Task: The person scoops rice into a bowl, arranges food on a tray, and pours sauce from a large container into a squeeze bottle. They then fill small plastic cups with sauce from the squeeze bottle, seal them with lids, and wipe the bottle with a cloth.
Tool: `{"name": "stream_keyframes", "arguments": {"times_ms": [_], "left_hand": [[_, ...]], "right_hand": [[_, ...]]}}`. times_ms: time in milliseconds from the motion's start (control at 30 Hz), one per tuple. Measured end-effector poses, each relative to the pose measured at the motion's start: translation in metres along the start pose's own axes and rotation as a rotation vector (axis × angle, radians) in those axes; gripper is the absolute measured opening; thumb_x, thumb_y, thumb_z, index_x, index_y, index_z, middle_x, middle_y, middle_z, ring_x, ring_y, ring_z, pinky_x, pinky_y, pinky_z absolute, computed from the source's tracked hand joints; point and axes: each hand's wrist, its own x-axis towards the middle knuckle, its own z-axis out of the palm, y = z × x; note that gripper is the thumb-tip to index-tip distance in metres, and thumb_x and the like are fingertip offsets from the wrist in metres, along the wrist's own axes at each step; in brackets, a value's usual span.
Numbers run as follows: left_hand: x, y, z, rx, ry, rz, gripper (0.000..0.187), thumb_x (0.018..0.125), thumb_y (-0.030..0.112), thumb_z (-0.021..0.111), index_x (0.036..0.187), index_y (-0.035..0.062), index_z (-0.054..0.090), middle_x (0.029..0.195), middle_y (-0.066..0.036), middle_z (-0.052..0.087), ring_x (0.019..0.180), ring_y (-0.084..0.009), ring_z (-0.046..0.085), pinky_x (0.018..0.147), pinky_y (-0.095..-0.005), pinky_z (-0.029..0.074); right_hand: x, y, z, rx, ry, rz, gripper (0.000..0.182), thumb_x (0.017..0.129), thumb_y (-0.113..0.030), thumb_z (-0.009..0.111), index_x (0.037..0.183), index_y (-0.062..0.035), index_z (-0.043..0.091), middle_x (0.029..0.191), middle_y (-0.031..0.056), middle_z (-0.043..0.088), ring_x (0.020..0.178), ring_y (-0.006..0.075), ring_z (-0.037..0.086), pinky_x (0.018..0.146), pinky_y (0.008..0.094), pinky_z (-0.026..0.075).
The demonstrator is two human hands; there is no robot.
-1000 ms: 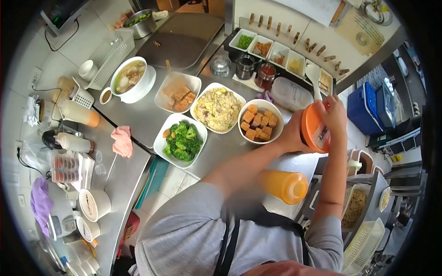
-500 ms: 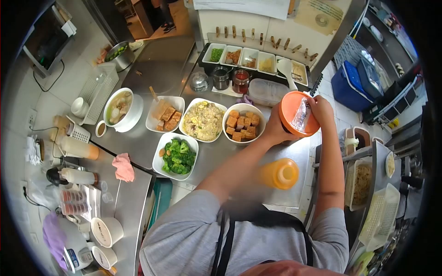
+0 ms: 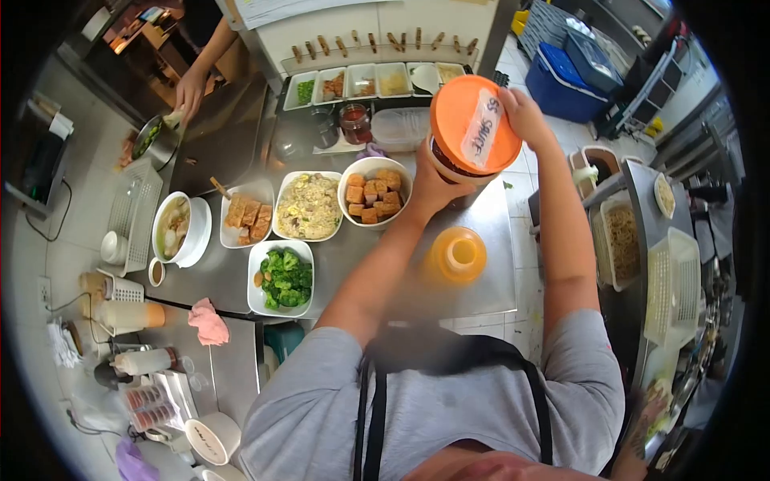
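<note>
A round tub with an orange lid (image 3: 455,120) is held up over the right side of the steel counter. Its lid carries a handwritten label ending in "SAUCE", and dark contents show through the wall below. My left hand (image 3: 441,183) is wrapped around the tub's side from the left. At the lid's right edge my right hand (image 3: 523,119) is closed, its fingertips partly hidden. Below the tub stands an open-topped orange squeeze bottle (image 3: 460,255). Just left is a white bowl of fried tofu cubes (image 3: 374,196).
Fried rice (image 3: 309,206), broccoli (image 3: 285,278), fried slabs (image 3: 247,215) and a soup bowl (image 3: 178,228) line the counter. Topping trays (image 3: 361,82) and a red jar (image 3: 354,123) stand behind. Another person's hand (image 3: 191,90) is by a metal pot (image 3: 152,140); another forearm (image 3: 634,457) shows lower right.
The view has shifted right. The tub now appears higher and tilted, with its label readable. Another person's hand has appeared by the metal pot. Both my hands still grip the tub and lid.
</note>
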Motion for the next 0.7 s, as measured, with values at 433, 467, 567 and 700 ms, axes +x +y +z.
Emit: {"name": "stream_keyframes", "arguments": {"times_ms": [433, 467, 567, 700], "left_hand": [[-0.011, -0.004, -0.02, 0.021, -0.137, -0.378, 0.097, 0.061, 0.021, 0.07, 0.131, -0.002, 0.007, 0.131, -0.025, 0.021, 0.121, -0.0316, 0.025, 0.1, -0.0384, 0.023], [-0.008, 0.009, -0.025, -0.079, -0.111, -0.444, 0.095, 0.063, 0.022, 0.069, 0.131, -0.0023, 0.007, 0.132, -0.025, 0.02, 0.122, -0.031, 0.024, 0.1, -0.0378, 0.022], [0.002, 0.045, -0.038, -0.306, -0.034, -0.599, 0.085, 0.071, 0.025, 0.064, 0.132, -0.0004, 0.01, 0.133, -0.021, 0.02, 0.124, -0.0285, 0.022, 0.1, -0.0375, 0.019], [0.026, 0.034, -0.045, -0.378, 0.055, -0.634, 0.072, 0.076, 0.028, 0.059, 0.131, 0.0057, 0.018, 0.131, -0.011, 0.028, 0.123, -0.0272, 0.022, 0.099, -0.0399, 0.015]], "right_hand": [[-0.183, 0.049, -0.057, 0.104, 0.237, -0.059, 0.013, 0.079, -0.009, 0.054, 0.089, -0.0022, 0.048, 0.076, 0.0037, 0.049, 0.067, 0.0116, 0.048, 0.061, 0.0222, 0.04], [-0.194, 0.056, -0.048, 0.047, 0.229, -0.068, 0.017, 0.076, -0.008, 0.057, 0.089, -0.0023, 0.048, 0.078, 0.0059, 0.049, 0.068, 0.0147, 0.049, 0.062, 0.0242, 0.04], [-0.216, 0.072, -0.011, -0.267, 0.103, -0.337, 0.025, 0.066, -0.007, 0.063, 0.086, -0.0053, 0.047, 0.085, 0.011, 0.049, 0.083, 0.0276, 0.048, 0.076, 0.0351, 0.038], [-0.235, 0.074, 0.029, -0.359, 0.002, -0.437, 0.026, 0.061, -0.008, 0.064, 0.081, -0.0079, 0.047, 0.091, 0.0091, 0.048, 0.094, 0.0282, 0.046, 0.083, 0.0406, 0.033]]}}
